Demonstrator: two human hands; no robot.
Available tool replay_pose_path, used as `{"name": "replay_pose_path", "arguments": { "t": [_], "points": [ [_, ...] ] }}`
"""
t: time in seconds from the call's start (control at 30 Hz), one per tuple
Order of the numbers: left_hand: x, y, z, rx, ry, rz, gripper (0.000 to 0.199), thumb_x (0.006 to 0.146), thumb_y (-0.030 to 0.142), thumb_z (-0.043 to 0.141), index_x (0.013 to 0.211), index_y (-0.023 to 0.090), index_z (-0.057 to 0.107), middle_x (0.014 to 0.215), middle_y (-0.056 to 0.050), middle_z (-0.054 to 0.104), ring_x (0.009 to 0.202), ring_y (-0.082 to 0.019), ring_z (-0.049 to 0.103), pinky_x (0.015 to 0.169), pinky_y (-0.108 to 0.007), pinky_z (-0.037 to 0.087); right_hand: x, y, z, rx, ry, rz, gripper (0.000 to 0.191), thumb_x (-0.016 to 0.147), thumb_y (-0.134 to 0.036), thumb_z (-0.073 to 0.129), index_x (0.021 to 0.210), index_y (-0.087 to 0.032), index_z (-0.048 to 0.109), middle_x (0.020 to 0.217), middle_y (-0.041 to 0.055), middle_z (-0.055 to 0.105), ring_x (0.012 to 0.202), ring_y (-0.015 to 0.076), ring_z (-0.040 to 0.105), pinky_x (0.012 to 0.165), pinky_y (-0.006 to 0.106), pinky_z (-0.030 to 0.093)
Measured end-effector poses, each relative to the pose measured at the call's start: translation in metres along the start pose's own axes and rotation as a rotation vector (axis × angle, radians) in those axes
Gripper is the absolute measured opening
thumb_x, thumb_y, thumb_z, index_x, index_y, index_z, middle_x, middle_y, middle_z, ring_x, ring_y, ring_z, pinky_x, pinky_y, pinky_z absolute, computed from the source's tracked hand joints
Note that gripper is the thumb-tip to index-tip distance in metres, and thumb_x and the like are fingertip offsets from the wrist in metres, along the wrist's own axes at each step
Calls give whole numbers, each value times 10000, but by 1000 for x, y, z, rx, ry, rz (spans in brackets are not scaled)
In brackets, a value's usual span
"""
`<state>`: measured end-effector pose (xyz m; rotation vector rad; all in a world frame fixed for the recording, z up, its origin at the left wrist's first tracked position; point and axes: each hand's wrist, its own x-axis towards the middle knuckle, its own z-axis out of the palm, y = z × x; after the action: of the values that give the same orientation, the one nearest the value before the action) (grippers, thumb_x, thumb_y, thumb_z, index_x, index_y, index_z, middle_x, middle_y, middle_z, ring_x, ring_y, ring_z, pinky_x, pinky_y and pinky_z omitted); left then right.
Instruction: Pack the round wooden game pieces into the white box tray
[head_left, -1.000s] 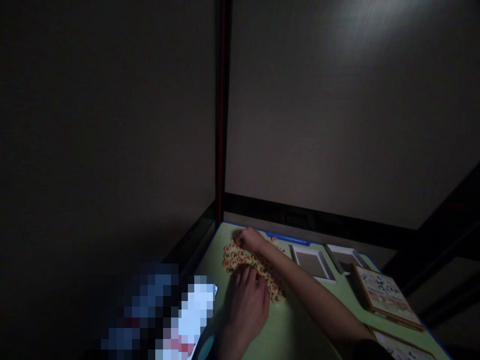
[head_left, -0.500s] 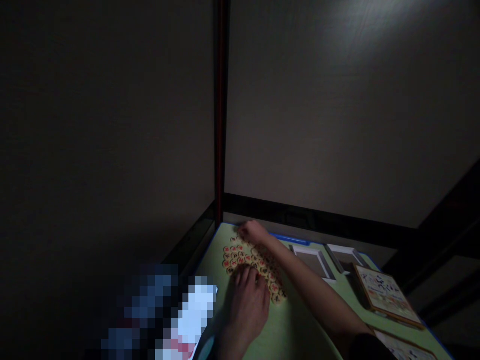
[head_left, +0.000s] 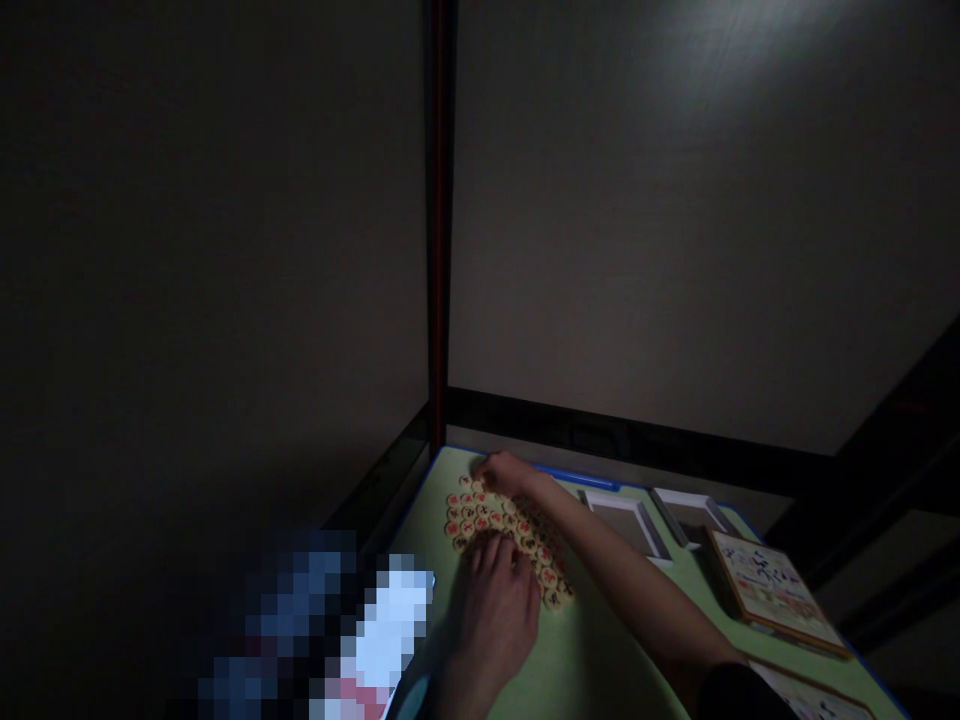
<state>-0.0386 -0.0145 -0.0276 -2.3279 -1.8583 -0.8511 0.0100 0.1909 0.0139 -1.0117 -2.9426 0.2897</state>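
Round wooden pieces (head_left: 482, 515) with red and dark characters lie face up, packed close together, on the green tabletop (head_left: 551, 665). My left hand (head_left: 499, 605) rests over the near side of the group, fingers bent and a little apart, fingertips on or just above the pieces. Reaching across to the far side, my right hand (head_left: 506, 472) has its fingers curled down at a piece by the group's far left corner. Its fingertips are partly hidden, so whether they grip that piece is unclear.
Two shallow open trays (head_left: 652, 530) (head_left: 694, 497) sit to the right, beside a decorated box (head_left: 776, 585). Another printed panel (head_left: 814, 692) lies nearer. A blue bar (head_left: 581, 478) runs along the far edge. A blurred bright screen (head_left: 390, 625) is at lower left.
My right hand has moved slightly down towards me, and the pieces at the far left have shifted slightly. My left hand stays nearly where it was.
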Motion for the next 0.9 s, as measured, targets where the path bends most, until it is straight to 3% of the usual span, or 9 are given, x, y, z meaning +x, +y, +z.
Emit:
{"name": "replay_pose_path", "arguments": {
  "t": [0.47,0.6,0.7,0.9],
  "points": [
    [1,1,-3,23,11,7,204,924,174,448,919,185,651,1030,-72,613,1075,-249,534,1005,-472,419,-2,-6,-4,40,4,71,294,700,-38,613,904,-185,766,857,16,755,799,152,675,692,191,443],
    [1,0,-1,14,9,7,207,919,168,453,935,182,659,1029,-70,617,1072,-251,536,1018,-489,416,-11,-4,-14,50,33,91,303,703,-36,615,923,-182,764,910,20,749,861,157,669,724,193,441],
    [1,0,-1,8,-7,5,203,912,168,462,948,181,661,1040,-73,617,1080,-258,534,1013,-494,422,-22,-1,-20,48,14,114,296,700,-44,628,923,-183,764,868,12,745,802,144,667,686,187,437],
    [-1,-1,0,10,0,14,190,920,185,464,959,192,650,1044,-63,602,1081,-247,530,1038,-490,397,-40,-6,-16,-8,-65,174,241,715,-42,619,850,-173,769,813,43,756,744,153,680,627,192,442]
  ]
}}
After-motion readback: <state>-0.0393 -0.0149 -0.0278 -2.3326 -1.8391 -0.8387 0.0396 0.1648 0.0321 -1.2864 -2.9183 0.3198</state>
